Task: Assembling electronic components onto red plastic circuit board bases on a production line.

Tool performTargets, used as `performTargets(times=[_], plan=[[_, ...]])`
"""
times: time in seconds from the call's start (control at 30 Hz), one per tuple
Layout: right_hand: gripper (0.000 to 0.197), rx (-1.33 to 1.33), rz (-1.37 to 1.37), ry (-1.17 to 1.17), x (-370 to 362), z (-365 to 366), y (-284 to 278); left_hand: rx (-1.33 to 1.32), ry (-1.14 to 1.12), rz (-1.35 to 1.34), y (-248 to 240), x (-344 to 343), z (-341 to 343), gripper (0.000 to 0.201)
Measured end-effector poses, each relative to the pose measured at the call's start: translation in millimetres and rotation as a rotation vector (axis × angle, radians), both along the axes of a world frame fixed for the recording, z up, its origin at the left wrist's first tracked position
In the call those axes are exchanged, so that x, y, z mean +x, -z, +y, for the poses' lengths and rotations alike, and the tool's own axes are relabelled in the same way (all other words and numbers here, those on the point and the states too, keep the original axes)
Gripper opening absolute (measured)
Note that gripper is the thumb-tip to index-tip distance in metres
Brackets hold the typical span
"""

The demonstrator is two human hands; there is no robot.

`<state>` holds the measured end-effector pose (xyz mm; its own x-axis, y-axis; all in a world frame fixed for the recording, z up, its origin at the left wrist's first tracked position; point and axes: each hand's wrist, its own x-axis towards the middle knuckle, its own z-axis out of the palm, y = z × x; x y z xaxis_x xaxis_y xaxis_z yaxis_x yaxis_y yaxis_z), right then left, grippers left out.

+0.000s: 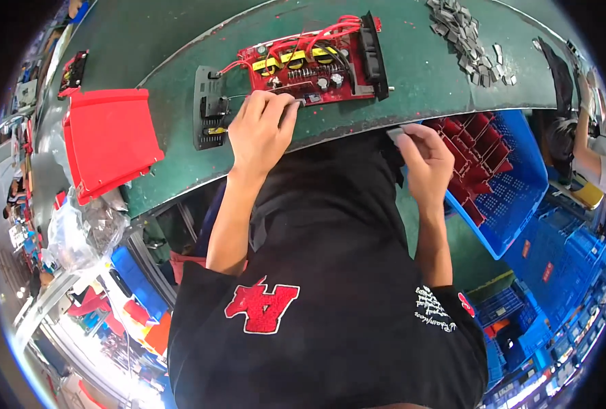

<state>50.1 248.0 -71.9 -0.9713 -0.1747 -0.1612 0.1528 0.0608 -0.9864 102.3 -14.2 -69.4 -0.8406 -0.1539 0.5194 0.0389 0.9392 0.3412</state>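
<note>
The left hand [262,129] curls over the near edge of the red circuit board [347,90], its grip unclear; the right hand [429,160] pinches a small grey piece [393,134] by the worktop [408,75] edge; red leads already join the vented end panel [206,88]; the red casing [112,136] lies apart, seemingly unfitted; bare room separates board and grey pile [461,41]; the blue crate [514,221] crowds the right hand.

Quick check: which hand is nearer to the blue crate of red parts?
Right. The right hand is at the left side of the blue crate in this view; the left hand is farther left, by the red circuit board.
</note>
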Motion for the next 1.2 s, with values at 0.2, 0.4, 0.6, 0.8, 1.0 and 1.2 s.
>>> performTargets(times=[0.2,0.4,0.6,0.8,1.0,1.2], plan=[[0.016,0.321,0.6,-0.184,-11,-64,-12,0.04,-0.026,-0.037,-3,-4,-1,0.018],[0.022,0.423,0.872,-0.242,-21,-103,3,0.112,-0.116,-0.132,-7,-3,4,0.023],[0.036,0.517,0.791,-0.205,-20,-112,11,0.15,-0.117,-0.187,-12,-3,2,0.026],[0.04,0.61,0.626,-0.248,-14,-109,7,0.187,-0.136,-0.278,-21,-5,-1,0.024],[0.044,0.671,0.651,-0.253,-20,-111,-5,0.233,-0.119,-0.276,-22,-6,-2,0.024],[0.042,0.72,0.671,-0.345,-18,-115,-18,0.08,-0.059,-0.101,-15,5,-15,0.025]])
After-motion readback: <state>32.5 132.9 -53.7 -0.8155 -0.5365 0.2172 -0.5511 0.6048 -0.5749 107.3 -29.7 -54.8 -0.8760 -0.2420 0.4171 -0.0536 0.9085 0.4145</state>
